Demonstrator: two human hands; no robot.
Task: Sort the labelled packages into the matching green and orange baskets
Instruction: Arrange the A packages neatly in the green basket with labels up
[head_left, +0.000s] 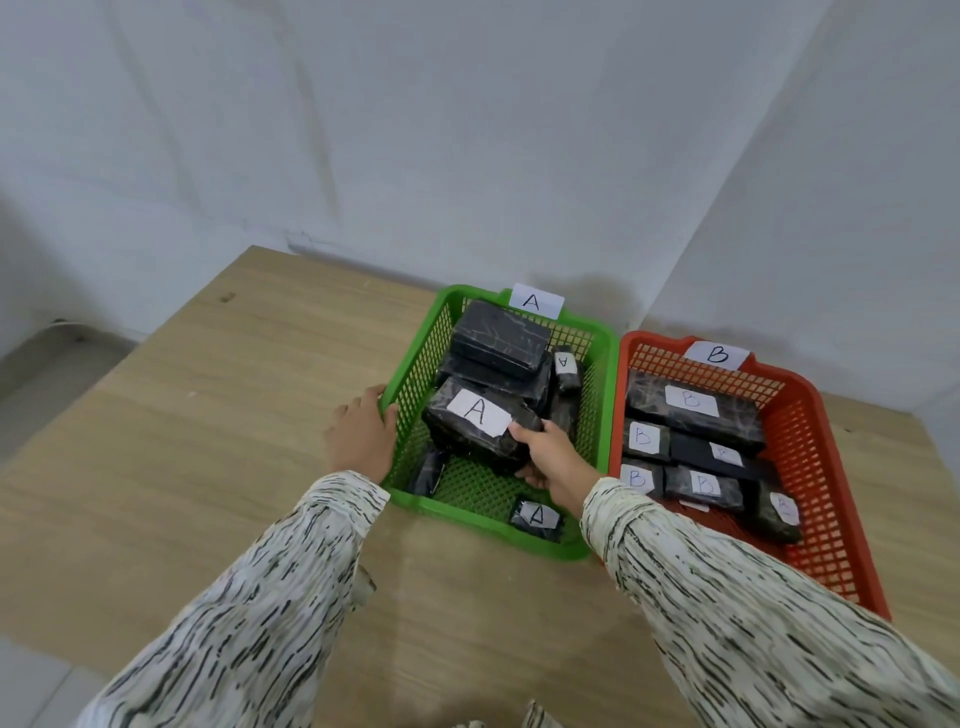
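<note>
On the left I see my left hand (363, 436) laid flat against the outer left wall of the green basket (415, 384), its fingers (387, 415) loose and spread at the rim, gripping nothing. The basket stands on the wooden surface (208, 415) and carries a card marked A (536, 301) on its far rim. Inside it, my right hand (553, 457) is closed on the near right end of a large black package labelled A (480, 423): the thumb lies on top beside the white label, and the other fingers (532, 475) curl under that end. The package sits tilted over other dark packages (498, 343); a small A package (537, 517) lies at the near wall. Just to the right, the orange basket (815, 426), card marked B (717, 355), holds packages labelled B (693, 410).
</note>
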